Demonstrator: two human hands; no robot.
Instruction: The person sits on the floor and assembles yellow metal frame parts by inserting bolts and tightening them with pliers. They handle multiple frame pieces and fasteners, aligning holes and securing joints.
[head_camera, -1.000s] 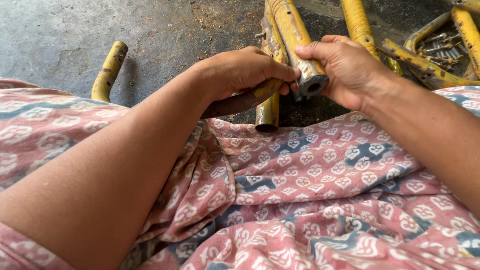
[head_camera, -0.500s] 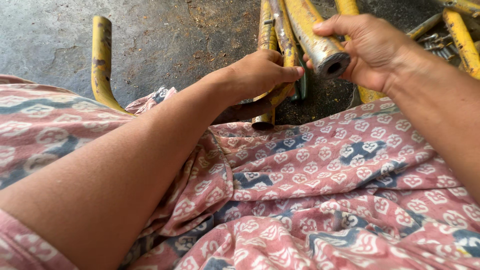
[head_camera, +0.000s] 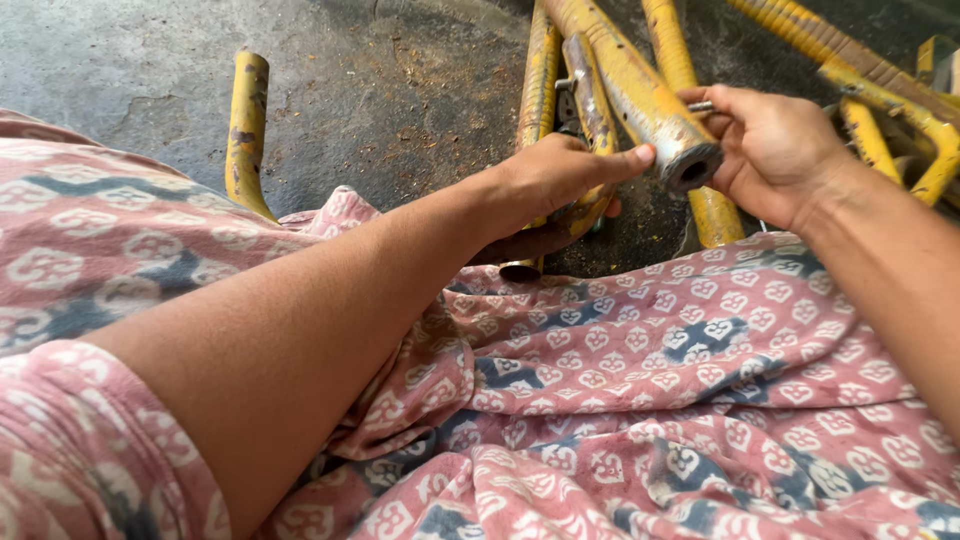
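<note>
Since the earlier frame, both hands are sitting lower and nearer the middle of the view, and the open end of the yellow tube (head_camera: 640, 95) is now pointing down toward the patterned cloth (head_camera: 680, 370) rather than off to the right. Gripping from the right side, the right hand (head_camera: 775, 150) is curling its fingers round behind the tube's grey, worn end, with a small metal piece (head_camera: 702, 105) showing just above the fingertips; whether that piece is being pinched or merely lying against the tube is impossible to tell. Reaching across from the left, the left hand (head_camera: 550, 175) is lying over a thinner yellow bar (head_camera: 590, 100), fingers closed loosely about it, while its thumb is stretching out and touching the rim of the tube's open end. Tube and bar are rising together away from the person, resting among other yellow frame pieces on the rough concrete floor (head_camera: 380, 90). Another yellow bar (head_camera: 540, 90) is running alongside on the left, its dark end showing just below the left wrist, near the cloth's edge. A separate curved yellow pipe (head_camera: 247, 130) is standing well apart on the left, beside the person's knee. More yellow frame parts (head_camera: 880, 90) are lying at the upper right, beyond the right wrist.
</note>
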